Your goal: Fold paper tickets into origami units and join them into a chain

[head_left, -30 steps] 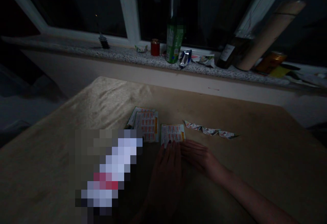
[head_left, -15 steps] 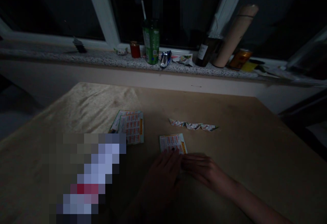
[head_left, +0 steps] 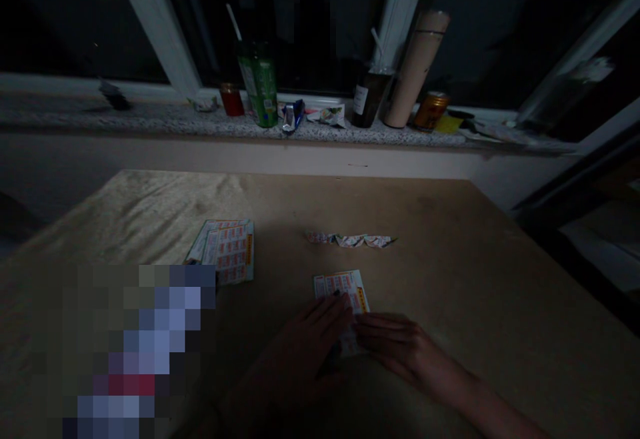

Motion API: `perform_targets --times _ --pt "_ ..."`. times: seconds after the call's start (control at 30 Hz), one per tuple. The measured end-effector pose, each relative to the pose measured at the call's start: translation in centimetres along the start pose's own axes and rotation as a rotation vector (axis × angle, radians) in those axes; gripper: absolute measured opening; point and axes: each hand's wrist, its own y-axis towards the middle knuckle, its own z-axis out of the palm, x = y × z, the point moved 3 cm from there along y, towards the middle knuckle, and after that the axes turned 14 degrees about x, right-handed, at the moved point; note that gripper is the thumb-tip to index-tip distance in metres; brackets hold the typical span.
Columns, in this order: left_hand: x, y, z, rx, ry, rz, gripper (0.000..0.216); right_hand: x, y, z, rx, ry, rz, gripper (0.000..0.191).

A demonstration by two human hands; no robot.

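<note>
A printed sheet of paper (head_left: 339,282), white with red blocks and a yellow strip, lies on the table before me. My left hand (head_left: 313,332) rests across its left part, fingers stretched out and lying flat. From the right, my right hand (head_left: 400,342) touches the sheet's right edge with its fingers straight and side by side. Between the two hands a lower part of the sheet shows. Dim light hides my thumbs. Beyond the sheet lies a crumpled, zigzag-folded paper strip (head_left: 353,240). Several similar printed sheets (head_left: 230,252) overlap in a pile at the left.
A blurred-out block covers the table (head_left: 425,219) at lower left. Along the granite windowsill (head_left: 170,117) stand a red jar (head_left: 231,100), a green cup (head_left: 263,89) with a straw, a dark drink cup (head_left: 367,100), a pink flask (head_left: 417,69) and an orange can (head_left: 431,112).
The view has swung right, so the sill and table things appear further left. My hands have parted slightly, showing more of the sheet between them.
</note>
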Motion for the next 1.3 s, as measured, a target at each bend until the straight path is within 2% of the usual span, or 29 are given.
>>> perform_targets --times 0.4,0.7,0.8,0.97,1.13,1.3 --pt "0.9 2.4 -0.9 0.035 0.064 0.086 0.081 -0.5 -1.4 -0.1 0.024 0.022 0.038 0.025" --pt "1.2 2.5 -0.4 0.034 0.064 0.109 0.067 -0.4 -1.4 -0.3 0.024 0.089 0.045 0.025" --pt "1.3 2.6 -0.3 0.031 0.054 0.154 0.068 -0.6 -1.0 -1.2 0.006 0.061 0.064 0.042" --pt "1.4 2.7 -0.4 -0.004 0.003 0.162 0.059 -2.0 0.7 -2.2 0.032 -0.009 0.068 0.057" --pt "1.4 2.4 -0.6 -0.008 -0.052 0.143 0.050 -3.1 1.9 -1.5 0.019 0.014 0.088 0.045" --pt "1.3 2.4 -1.0 -0.029 -0.134 0.132 0.053 -3.3 2.0 -0.9 -0.003 0.050 0.093 0.039"
